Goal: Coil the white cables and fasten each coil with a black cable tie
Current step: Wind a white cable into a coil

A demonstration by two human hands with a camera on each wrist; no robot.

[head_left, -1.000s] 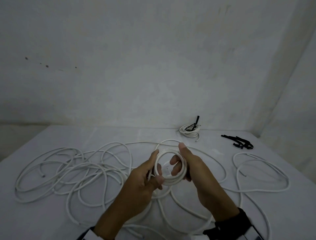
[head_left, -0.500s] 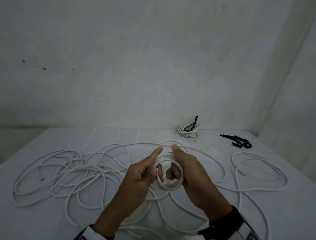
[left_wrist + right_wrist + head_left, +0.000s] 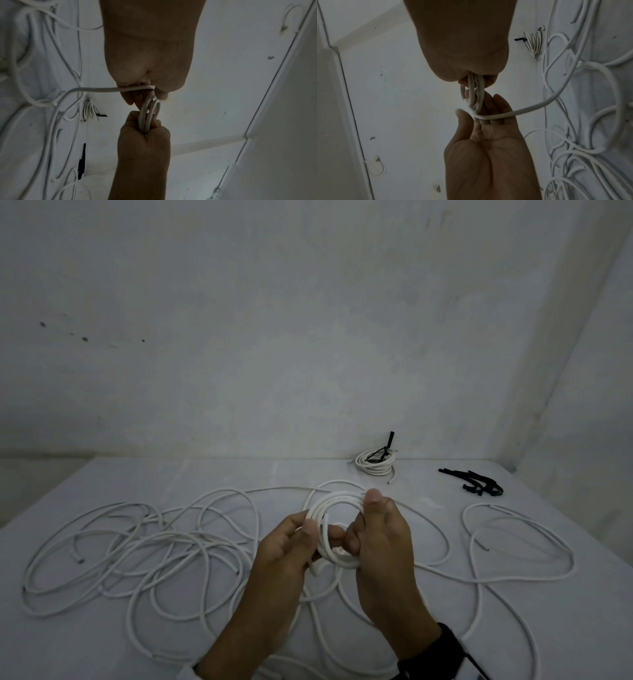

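A small coil of white cable (image 3: 337, 498) is held above the table between both hands. My right hand (image 3: 363, 522) grips the coil's right side, thumb on top and fingers curled through the ring (image 3: 474, 86). My left hand (image 3: 313, 537) pinches the coil's left side, and the trailing strand (image 3: 102, 89) runs across its fingers (image 3: 496, 117) down to the loose cable on the table (image 3: 137, 549). A finished coil with a black tie (image 3: 375, 463) lies at the back. Spare black cable ties (image 3: 476, 484) lie at the back right.
Tangled white cable loops cover the left and middle of the white table (image 3: 239, 474). Another loose cable loop (image 3: 513, 542) lies on the right. Walls close off the back and right sides of the table.
The left thumb has dropped from the top of the coil to its left side. The coil has turned slightly and now shows as a wider ring. The right hand keeps its grip.
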